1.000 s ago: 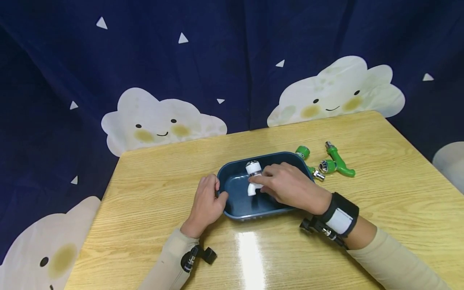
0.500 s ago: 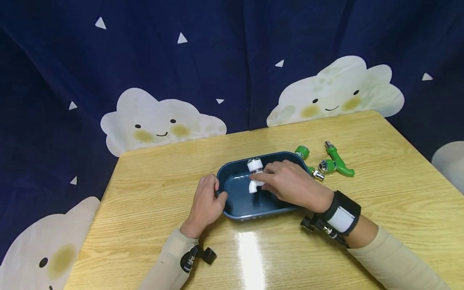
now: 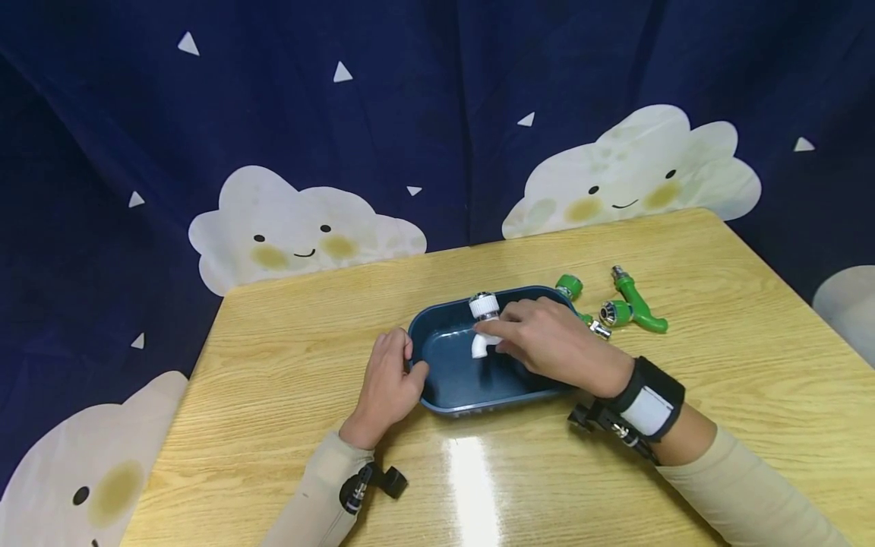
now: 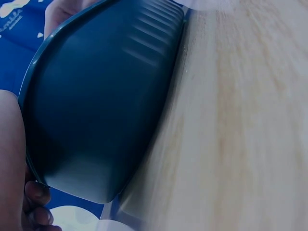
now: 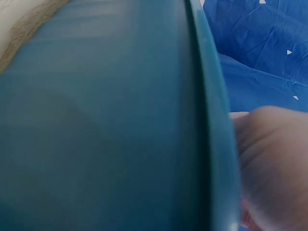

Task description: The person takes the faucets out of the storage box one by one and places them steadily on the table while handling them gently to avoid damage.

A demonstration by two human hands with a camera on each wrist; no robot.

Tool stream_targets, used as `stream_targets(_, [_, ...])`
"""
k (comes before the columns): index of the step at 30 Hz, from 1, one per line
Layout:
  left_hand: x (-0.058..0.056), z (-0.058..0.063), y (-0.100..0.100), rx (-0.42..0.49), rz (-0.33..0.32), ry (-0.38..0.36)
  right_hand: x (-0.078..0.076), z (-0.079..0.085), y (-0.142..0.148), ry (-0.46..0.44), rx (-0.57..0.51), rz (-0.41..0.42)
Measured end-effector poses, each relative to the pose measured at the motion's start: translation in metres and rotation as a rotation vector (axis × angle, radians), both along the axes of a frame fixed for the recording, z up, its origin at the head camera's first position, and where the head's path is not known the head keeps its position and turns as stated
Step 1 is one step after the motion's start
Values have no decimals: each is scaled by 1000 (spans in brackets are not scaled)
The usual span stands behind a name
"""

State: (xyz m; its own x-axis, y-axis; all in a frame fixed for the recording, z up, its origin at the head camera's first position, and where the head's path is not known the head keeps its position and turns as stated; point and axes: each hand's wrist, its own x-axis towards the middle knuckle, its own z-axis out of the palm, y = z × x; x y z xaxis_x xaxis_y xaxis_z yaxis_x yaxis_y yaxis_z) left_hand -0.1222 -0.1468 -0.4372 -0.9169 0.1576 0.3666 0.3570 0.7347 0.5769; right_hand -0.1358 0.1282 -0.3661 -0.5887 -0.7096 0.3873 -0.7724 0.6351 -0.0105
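A white faucet (image 3: 484,307) with a ribbed knob and a bent spout is over the dark blue tray (image 3: 444,380). My right hand (image 3: 547,342) reaches in over the tray's right side and pinches the faucet by its body, index finger lying across the front. The right fingertips behind the faucet are hidden. My left hand (image 3: 391,380) grips the tray's left rim, with the thumb at the near side. In the left wrist view, the tray's outer wall (image 4: 96,106) stands between the left fingers and the tabletop. In the right wrist view the wall (image 5: 106,120) hides the faucet.
Right of the tray lies a green faucet (image 3: 636,304) on the wooden table (image 3: 307,319). Another green faucet (image 3: 569,286) lies close against the tray's right end, partly covered by it and my hand. A dark blue curtain (image 3: 437,91) with clouds hangs behind.
My right hand and the white faucet have shifted slightly toward the back and right within the tray. The left hand and the tray have kept their places.
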Motion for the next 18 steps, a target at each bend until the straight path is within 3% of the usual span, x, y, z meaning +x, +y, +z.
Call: stream_targets(18, [0, -1, 0, -2, 3, -11, -1, 6, 5, -16, -16, -21])
